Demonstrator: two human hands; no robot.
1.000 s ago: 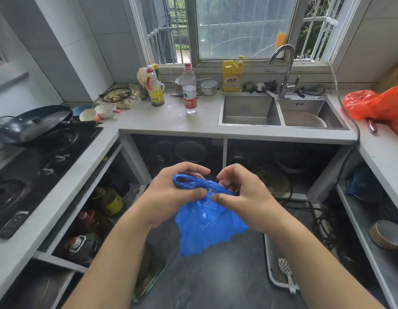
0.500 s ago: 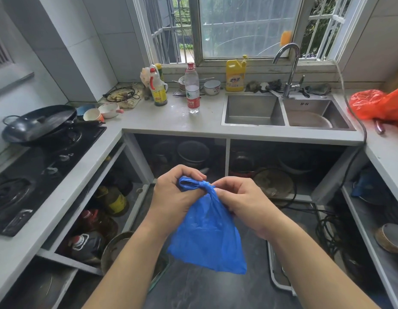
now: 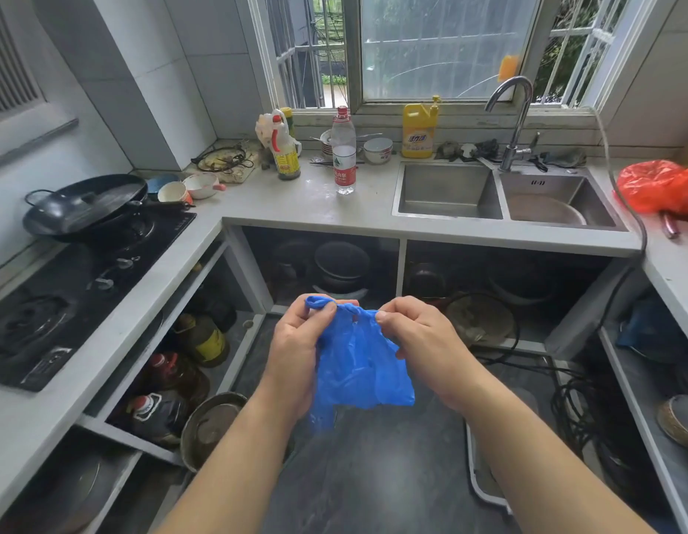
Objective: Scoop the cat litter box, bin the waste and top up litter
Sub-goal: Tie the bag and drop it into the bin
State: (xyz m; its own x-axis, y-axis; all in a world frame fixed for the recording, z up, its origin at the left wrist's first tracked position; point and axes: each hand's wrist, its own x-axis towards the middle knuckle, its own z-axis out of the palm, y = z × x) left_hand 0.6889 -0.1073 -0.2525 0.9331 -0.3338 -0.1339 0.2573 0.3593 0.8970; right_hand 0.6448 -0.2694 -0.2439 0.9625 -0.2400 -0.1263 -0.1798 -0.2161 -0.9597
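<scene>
Tying: both hands work the neck of a small blue bag [image 3: 360, 364], held up in mid-air in front of the counter [image 3: 311, 210] and above the dark floor [image 3: 373, 475].
Left hand: the left hand [image 3: 296, 352] pinches one twisted handle loop between thumb and fingers, and the loop pokes up over the knuckles.
Right hand: the right hand [image 3: 419, 341] grips the other handle end, fingers curled tight on the plastic.
Bag position: it hangs between the two hands, knot twist at the top, body sagging just below the wrists and touching both palms.
Step, as I read it: sealing the waste before it goes to a bin; no bin shows in this view.
Risk one: the plastic looks thin, so a hard pull on the handles could tear the neck and spill the contents on the floor.
Risk two: if either pinch slips before the knot bites, the bag drops or swings open.
Risk three: a loose knot may let smell and grit out on the walk to the bin.
Nearby: a white tray edge [image 3: 485, 491] lies on the floor to the right, well below the bag.
</scene>
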